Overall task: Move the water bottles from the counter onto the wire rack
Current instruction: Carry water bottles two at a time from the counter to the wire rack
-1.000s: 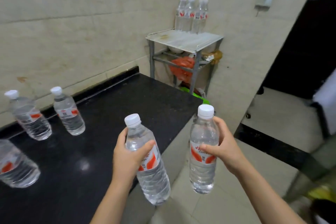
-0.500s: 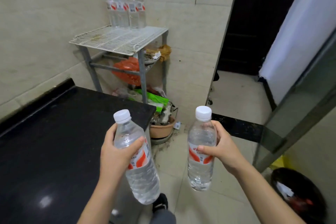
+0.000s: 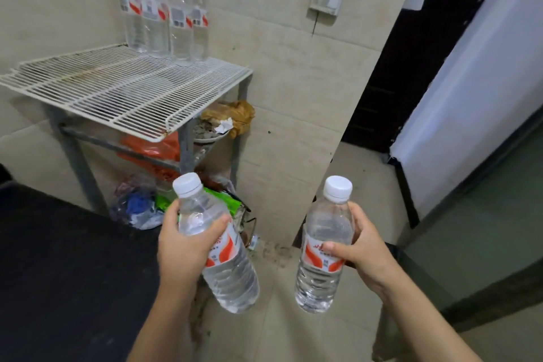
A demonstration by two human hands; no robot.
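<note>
My left hand (image 3: pixel 183 247) grips a clear water bottle (image 3: pixel 223 267) with a white cap and a red-and-white label, tilted to the left. My right hand (image 3: pixel 363 253) holds a second such bottle (image 3: pixel 320 270) nearly upright. Both bottles hang over the floor, in front of and below the white wire rack (image 3: pixel 123 91). Several water bottles (image 3: pixel 164 15) stand together at the rack's back corner against the wall. The rest of the rack's top is bare wire.
The black counter (image 3: pixel 73 273) fills the lower left. Under the rack sit an orange bag (image 3: pixel 152 147), a brown bag (image 3: pixel 235 114) and other clutter (image 3: pixel 138 209). A dark doorway (image 3: pixel 405 67) and a white door (image 3: pixel 476 82) lie to the right.
The view has swung right and closer to the rack, and the bottles left on the counter have dropped out of sight. Both hands still hold their bottles the same way.
</note>
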